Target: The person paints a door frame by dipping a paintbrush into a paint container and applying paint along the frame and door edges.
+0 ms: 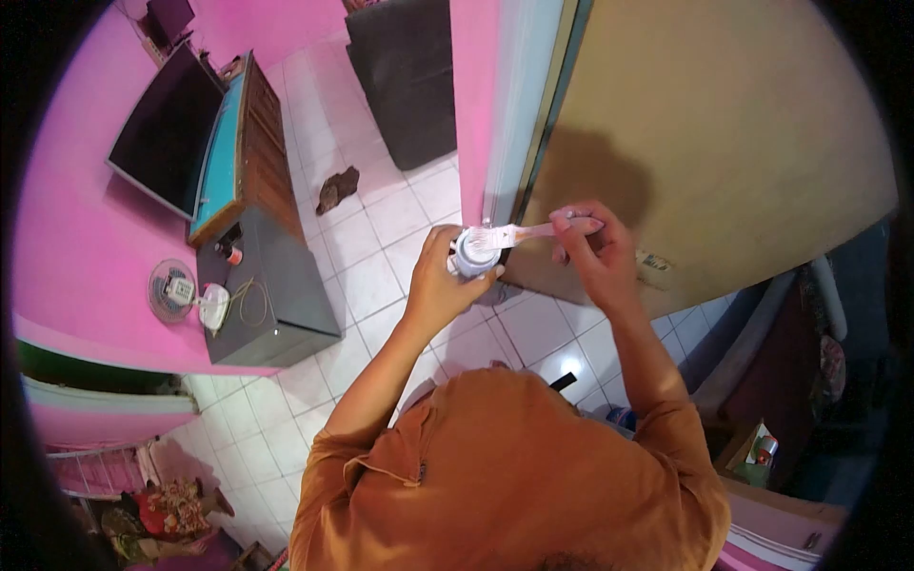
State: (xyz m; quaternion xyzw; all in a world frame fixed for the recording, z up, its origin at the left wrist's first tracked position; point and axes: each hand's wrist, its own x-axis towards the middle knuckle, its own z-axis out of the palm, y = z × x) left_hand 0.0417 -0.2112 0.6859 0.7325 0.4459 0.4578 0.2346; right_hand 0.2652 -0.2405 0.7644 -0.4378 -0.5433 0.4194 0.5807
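Observation:
My left hand [442, 278] is wrapped round a small open container [473, 266] with white stuff in its mouth. A brush [533, 231] is pinched by its handle between the thumb and fingers of my right hand [592, 249]. The brush's whitish bristle end lies over the container's opening. Both hands are in front of the pale door frame [519, 114], beside the tan door panel [705, 124].
At the left a television [171, 133] stands on a wooden cabinet [262, 143], with a small fan [173, 290] beside a grey cabinet [276, 305]. A brown cloth [337, 189] lies on the tiled floor [367, 281]. A dark covered object [405, 81] stands beyond the doorway.

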